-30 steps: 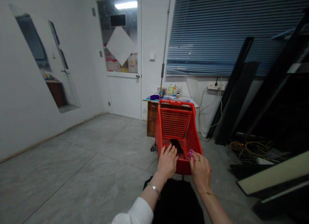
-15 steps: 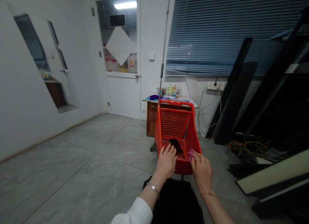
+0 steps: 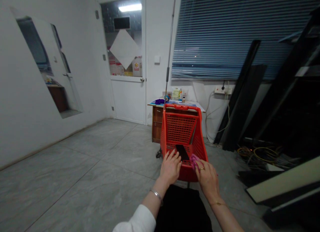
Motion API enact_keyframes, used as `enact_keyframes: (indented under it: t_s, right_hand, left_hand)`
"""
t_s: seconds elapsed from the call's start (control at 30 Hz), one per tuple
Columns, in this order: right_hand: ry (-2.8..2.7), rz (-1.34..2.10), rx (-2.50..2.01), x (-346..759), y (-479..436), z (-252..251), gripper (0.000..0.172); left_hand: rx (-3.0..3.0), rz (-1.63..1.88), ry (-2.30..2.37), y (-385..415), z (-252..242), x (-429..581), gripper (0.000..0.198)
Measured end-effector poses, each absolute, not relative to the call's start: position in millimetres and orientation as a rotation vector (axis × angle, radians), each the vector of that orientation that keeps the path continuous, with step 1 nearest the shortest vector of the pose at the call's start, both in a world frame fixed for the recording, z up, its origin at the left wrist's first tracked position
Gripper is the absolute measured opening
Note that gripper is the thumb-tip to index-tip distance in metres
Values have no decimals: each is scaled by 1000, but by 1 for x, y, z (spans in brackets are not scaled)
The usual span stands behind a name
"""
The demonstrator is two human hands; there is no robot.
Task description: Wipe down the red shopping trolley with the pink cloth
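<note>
Apparently a wiping step: right hand [image 3: 208,177] pinches pink cloth [image 3: 194,161] at or near red cart's [image 3: 180,126] near rim, roughly 4 o'clock from black slab [image 3: 182,152] inside. Left hand [image 3: 170,168], fingers spread, nothing seen gripped, 7 o'clock from slab; cart contact unclear. Next move likely calls for cloth held bunched, pressed along rim.

Two bare hands are shown, one left hand [image 3: 170,167] and one right hand [image 3: 207,178]. One silver bracelet [image 3: 156,194], one gold bracelet [image 3: 218,203] and one ring [image 3: 201,168] are worn. One pink cloth [image 3: 194,159], one red cart [image 3: 186,174], one flat black object [image 3: 182,152], one door [image 3: 128,101], one mirror [image 3: 47,70] and one blind [image 3: 240,35] are seen.
</note>
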State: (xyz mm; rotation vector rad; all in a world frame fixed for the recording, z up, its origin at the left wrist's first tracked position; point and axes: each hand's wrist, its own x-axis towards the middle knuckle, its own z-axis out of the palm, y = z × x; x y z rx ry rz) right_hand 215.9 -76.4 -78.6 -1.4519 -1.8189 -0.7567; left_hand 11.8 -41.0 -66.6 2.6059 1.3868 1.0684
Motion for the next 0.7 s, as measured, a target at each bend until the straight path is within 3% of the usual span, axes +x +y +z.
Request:
enact_keyframes:
  t_s: [0.3, 0.7]
  right_hand:
    - [-2243, -679, -1519, 257, -52, -37, 27]
    - [-2425, -462, -1587, 225, -54, -11, 23]
  left_hand:
    - [2554, 1071, 1282, -38, -63, 7, 31]
    - [2661, 1069, 1224, -19, -65, -27, 38]
